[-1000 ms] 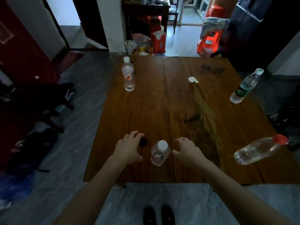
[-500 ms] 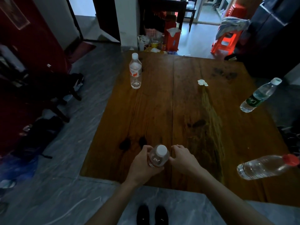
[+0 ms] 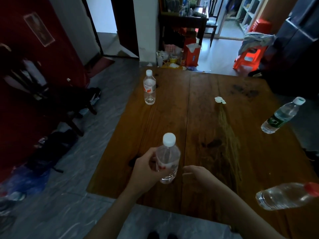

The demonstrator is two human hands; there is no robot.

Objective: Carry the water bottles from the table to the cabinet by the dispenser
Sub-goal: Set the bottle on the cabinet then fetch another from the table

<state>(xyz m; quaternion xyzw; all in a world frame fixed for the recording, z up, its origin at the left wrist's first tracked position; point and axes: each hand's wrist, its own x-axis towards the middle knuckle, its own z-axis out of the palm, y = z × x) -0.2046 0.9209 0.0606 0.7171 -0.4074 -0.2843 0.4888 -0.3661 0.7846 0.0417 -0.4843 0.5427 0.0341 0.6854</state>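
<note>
Head view: left hand (image 3: 146, 171) fingers wrap the bottle (image 3: 167, 159) (label half hidden); right hand (image 3: 198, 175) fingers loose.

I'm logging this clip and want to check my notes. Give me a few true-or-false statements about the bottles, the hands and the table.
1. The left hand grips the white-capped bottle. True.
2. The right hand holds a bottle too. False: it holds nothing, its fingers loosely curled beside that bottle.
3. The red-capped bottle is at the table's near right. True.
4. The green-labelled bottle stands at the far left corner. False: it is on the right side.
5. A crumpled white scrap lies on the table. True.
</note>
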